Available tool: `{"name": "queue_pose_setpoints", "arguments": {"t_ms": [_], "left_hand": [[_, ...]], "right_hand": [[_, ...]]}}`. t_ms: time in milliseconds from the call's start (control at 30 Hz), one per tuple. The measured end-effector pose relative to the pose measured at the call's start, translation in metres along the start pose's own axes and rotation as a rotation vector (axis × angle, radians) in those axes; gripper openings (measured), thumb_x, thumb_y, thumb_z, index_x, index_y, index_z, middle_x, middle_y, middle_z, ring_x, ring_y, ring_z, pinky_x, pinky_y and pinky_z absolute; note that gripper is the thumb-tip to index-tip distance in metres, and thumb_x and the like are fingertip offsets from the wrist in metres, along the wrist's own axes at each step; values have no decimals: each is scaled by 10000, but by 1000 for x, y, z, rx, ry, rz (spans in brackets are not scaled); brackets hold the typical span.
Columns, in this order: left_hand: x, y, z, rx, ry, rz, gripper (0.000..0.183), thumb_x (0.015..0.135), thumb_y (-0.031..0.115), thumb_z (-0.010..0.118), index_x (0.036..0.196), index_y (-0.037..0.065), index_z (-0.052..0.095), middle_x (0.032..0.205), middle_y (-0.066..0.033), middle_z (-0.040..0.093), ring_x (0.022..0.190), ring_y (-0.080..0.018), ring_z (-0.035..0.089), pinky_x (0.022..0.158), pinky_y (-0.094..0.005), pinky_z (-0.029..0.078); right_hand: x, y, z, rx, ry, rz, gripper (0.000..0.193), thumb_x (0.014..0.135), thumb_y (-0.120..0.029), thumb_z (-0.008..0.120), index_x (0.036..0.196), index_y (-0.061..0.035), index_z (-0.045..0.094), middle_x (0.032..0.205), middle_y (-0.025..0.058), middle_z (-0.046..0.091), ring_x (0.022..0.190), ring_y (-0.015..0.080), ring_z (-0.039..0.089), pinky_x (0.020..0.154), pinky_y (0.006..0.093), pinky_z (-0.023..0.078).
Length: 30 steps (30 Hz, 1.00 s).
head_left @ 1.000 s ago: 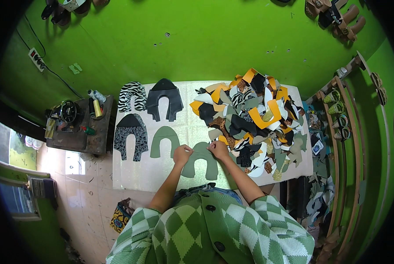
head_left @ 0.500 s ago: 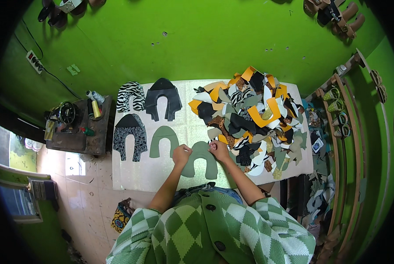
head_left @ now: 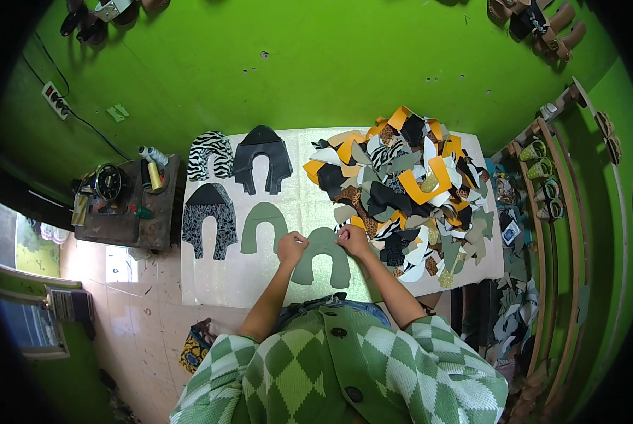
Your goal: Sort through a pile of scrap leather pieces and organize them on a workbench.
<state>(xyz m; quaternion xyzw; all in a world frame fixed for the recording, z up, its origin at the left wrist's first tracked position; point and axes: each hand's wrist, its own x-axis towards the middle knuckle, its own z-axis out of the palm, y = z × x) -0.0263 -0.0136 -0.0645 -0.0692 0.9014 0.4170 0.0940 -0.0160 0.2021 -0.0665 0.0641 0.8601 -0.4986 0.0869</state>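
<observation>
A green horseshoe-shaped shoe-upper piece (head_left: 322,246) lies near the table's front edge, its curved top pointing away from me and its two legs toward me. My left hand (head_left: 292,249) is closed in a pinch at the left side of its top. On the opposite side, my right hand (head_left: 352,240) pinches the right edge; the exact fingertip contact is small to see. Just left lies another green upper piece (head_left: 263,214). Behind and beside it are a black-and-grey patterned piece (head_left: 221,212), a black piece (head_left: 262,147) and a zebra-striped piece (head_left: 211,150).
A large heap of mixed leather scraps (head_left: 408,185) covers the right side of the cream table (head_left: 302,169). Left of the table stands a sewing machine (head_left: 109,182) with thread spools (head_left: 154,175). A wooden rack (head_left: 553,268) with sandals leans at the right.
</observation>
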Motion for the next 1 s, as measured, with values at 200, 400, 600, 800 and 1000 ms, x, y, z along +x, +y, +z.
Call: {"name": "queue_pose_setpoints", "arguments": {"t_ms": [200, 400, 600, 800, 1000], "left_hand": [[0, 1, -2, -8, -16, 5, 103, 651, 169, 698, 698, 86, 660, 711, -85, 651, 676, -244, 633, 619, -340, 488], [-11, 17, -2, 81, 3, -24, 129, 666, 166, 705, 745, 87, 641, 730, -78, 635, 702, -256, 618, 626, -352, 481], [-27, 13, 9, 245, 94, 462, 140, 749, 45, 550, 877, 69, 599, 883, -88, 560, 861, -273, 549, 739, -369, 451], [-46, 0, 13, 323, 27, 607, 303, 746, 52, 506, 1042, 54, 574, 1033, -96, 562, 1017, -259, 515, 800, -358, 437], [-59, -2, 13, 649, -28, 647, 554, 751, 150, 542, 1293, 124, 434, 1279, -66, 467, 1229, -193, 393, 862, -385, 379]], "right_hand": [[-1, -4, -1, -18, -2, 6, 245, 611, -69, 773, 782, -26, 604, 634, 40, 598, 577, 122, 566, 570, 262, 461], [-9, -14, 0, -169, 28, 32, 281, 607, -77, 770, 816, -35, 588, 672, 77, 577, 633, 219, 580, 612, 329, 464], [-31, -26, 12, -440, 177, -448, 207, 704, -45, 604, 901, -42, 541, 881, 118, 524, 840, 274, 535, 728, 370, 443], [-59, -22, 24, -620, 98, -474, 301, 775, -78, 484, 1067, -47, 549, 1039, 97, 523, 988, 233, 514, 884, 376, 390], [-72, -17, 35, -997, 76, -450, 469, 807, -125, 476, 1270, -59, 445, 1237, 87, 474, 1191, 158, 421, 979, 478, 302]]}}
